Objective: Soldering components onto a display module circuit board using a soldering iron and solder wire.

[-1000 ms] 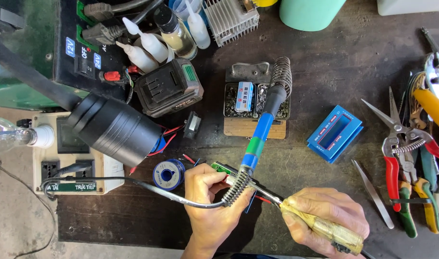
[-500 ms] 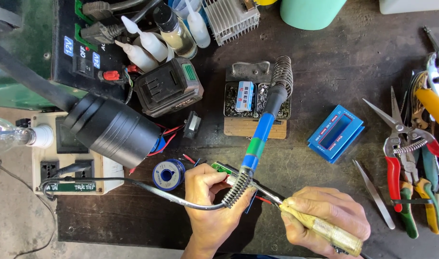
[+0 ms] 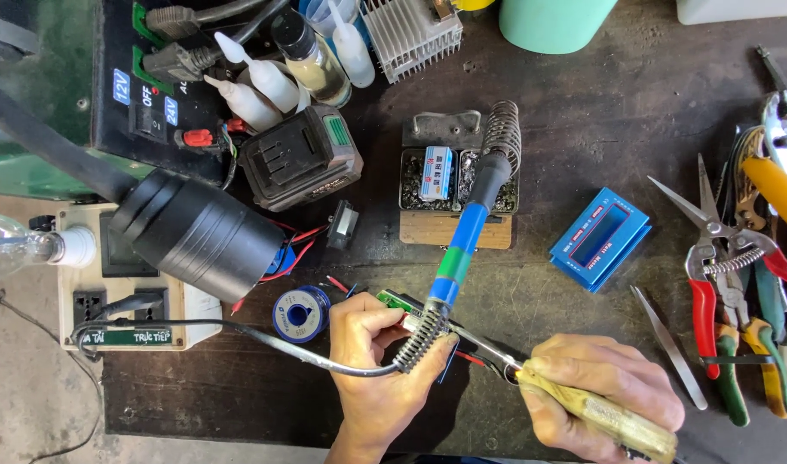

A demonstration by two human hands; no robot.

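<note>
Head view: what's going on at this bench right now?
A person is working over a small green circuit board on a dark, cluttered workbench. The left hand pinches the board at its edge, with the soldering iron's cord running past it. The right hand grips a yellow-handled tool whose metal tip reaches toward the board. The blue-and-green soldering iron sits parked in its coil stand. A solder spool lies just left of the hands; pliers and cutters lie to the right.

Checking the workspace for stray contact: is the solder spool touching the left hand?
Apart. The head view shows a strip of dark bench between the blue solder spool and the left hand, which grips a small green board.
</note>
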